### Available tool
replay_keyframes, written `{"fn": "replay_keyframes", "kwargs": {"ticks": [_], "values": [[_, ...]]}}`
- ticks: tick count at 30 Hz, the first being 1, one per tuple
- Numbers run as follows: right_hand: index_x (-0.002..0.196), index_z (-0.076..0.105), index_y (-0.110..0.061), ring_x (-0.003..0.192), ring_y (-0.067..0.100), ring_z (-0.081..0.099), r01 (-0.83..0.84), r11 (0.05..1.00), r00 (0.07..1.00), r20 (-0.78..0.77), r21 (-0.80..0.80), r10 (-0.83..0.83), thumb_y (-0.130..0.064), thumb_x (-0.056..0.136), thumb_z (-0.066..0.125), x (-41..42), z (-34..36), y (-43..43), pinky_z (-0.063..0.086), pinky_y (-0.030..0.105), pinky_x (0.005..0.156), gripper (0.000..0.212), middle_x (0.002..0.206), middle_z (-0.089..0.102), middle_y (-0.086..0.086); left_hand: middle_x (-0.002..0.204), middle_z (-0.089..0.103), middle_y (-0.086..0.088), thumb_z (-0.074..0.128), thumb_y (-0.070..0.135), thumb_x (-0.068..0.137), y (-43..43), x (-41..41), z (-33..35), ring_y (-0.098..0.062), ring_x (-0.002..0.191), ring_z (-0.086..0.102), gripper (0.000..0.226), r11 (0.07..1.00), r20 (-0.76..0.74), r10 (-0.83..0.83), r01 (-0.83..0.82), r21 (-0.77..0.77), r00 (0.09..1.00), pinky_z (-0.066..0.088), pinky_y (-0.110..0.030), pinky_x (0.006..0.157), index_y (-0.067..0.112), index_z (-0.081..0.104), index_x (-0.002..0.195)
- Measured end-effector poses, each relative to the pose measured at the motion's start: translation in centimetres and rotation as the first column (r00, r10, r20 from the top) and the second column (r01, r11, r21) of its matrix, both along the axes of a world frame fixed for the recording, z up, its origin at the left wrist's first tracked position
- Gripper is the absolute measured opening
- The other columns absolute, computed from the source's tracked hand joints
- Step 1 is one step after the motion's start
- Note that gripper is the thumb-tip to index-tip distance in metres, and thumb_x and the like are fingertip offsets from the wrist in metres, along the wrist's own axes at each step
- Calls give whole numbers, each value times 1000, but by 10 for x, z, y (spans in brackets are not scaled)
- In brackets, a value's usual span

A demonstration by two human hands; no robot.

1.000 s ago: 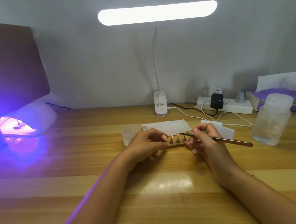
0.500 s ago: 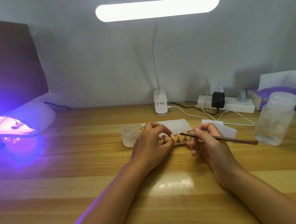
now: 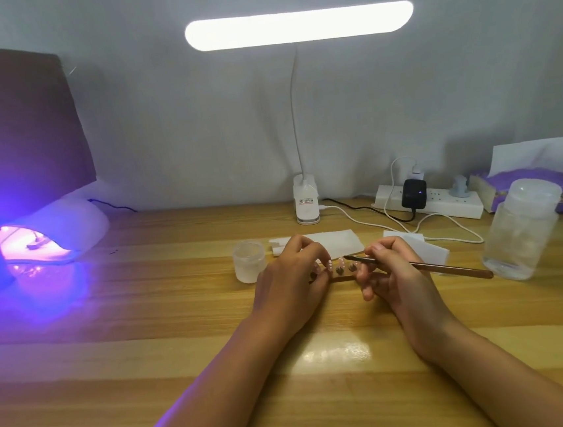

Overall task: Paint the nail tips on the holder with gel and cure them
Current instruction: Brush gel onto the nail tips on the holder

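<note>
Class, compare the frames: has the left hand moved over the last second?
Yes. The left hand, gripping the holder, has shifted right, off the small plastic cup it partly hid; the cup now shows whole.

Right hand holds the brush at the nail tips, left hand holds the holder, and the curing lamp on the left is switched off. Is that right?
No: the curing lamp is switched on, glowing purple, as the head view shows. The rest holds: the right hand holds the brush at the nail tips and the left hand holds the holder.
</note>
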State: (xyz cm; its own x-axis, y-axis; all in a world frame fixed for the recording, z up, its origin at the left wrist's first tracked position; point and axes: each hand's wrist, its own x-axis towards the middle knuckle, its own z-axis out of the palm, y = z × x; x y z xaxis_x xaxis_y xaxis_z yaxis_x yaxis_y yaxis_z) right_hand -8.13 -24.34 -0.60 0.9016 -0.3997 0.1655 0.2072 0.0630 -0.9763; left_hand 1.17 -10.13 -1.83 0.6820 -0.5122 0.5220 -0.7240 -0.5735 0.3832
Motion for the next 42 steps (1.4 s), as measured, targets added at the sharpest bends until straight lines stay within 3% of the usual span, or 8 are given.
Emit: {"fn": "replay_keyframes", "kwargs": {"ticks": [5, 10, 14, 18, 23, 28, 32, 42], "values": [[98, 54, -8, 61, 19, 56, -4, 1000, 1000, 10, 6, 3, -21, 101, 45, 0, 1, 0, 46, 30, 58, 16, 68, 61, 5, 110, 52, 18, 64, 32, 91, -2, 1, 2, -12, 87, 60, 6, 999, 10, 8, -8, 38, 1000, 36, -26, 57, 33, 60, 95], [97, 55, -8, 63, 20, 56, -2, 1000, 1000, 5, 6, 2, -21, 101, 45, 0, 2, 1, 46, 30, 59, 17, 68, 62, 5, 121, 50, 15, 65, 32, 92, -1, -2, 2, -11, 74, 54, 7, 998, 84, 14, -19, 56, 996, 29, -22, 52, 30, 62, 97], [86, 54, -9, 60, 21, 53, 63, 998, 997, 38, 26, -64, -14, 99, 44, -3, 3, 2, 48, 41, 68, 16, 63, 60, 4, 109, 57, 17, 66, 29, 88, 0, -12, 5, -8, 72, 56, 5, 997, 125, 10, 0, -83, 992, 35, -24, 51, 30, 62, 92], [76, 52, -14, 49, 11, 51, 173, 979, 981, 74, 112, -181, -8, 92, 40, -5, 2, -4, 45, 47, 77, 21, 52, 52, 0, 92, 64, 16, 69, 27, 86, -6, -25, 3, -3, 83, 59, 9, 967, -28, -177, 169, -191, 984, 51, -34, 66, 33, 63, 89], [75, 53, -14, 49, 10, 50, 208, 951, 974, 40, 230, -223, -8, 91, 42, -1, 3, -11, 50, 52, 92, 20, 51, 50, -1, 94, 67, 16, 68, 31, 86, -10, -30, 1, -2, 89, 58, 6, 951, -191, -310, 307, -41, 931, 51, -34, 73, 32, 68, 92], [84, 51, -9, 54, 17, 48, 108, 984, 993, 32, 139, -113, -6, 95, 41, 2, 5, -11, 45, 44, 77, 15, 53, 54, 3, 76, 54, 30, 64, 38, 87, -9, -25, -2, 3, 75, 49, 8, 988, -134, -149, 151, 6, 980, 35, -24, 60, 37, 65, 95], [89, 51, -9, 61, 20, 51, 42, 991, 999, 19, 128, -44, -10, 98, 43, -2, 6, -13, 43, 28, 56, 12, 60, 57, 5, 95, 65, 15, 61, 35, 91, -7, -22, -2, -5, 90, 56, 11, 998, -77, -59, 60, 13, 995, 39, -26, 66, 34, 66, 101], [92, 62, -8, 69, 14, 60, 52, 996, 999, -10, -71, -53, -20, 91, 64, -2, 5, -7, 52, 33, 72, 12, 69, 65, 1, 93, 69, 16, 67, 26, 89, -7, -14, -3, -7, 92, 63, 8, 983, -244, -116, 76, -166, 963, 55, -40, 79, 34, 69, 90]]}}
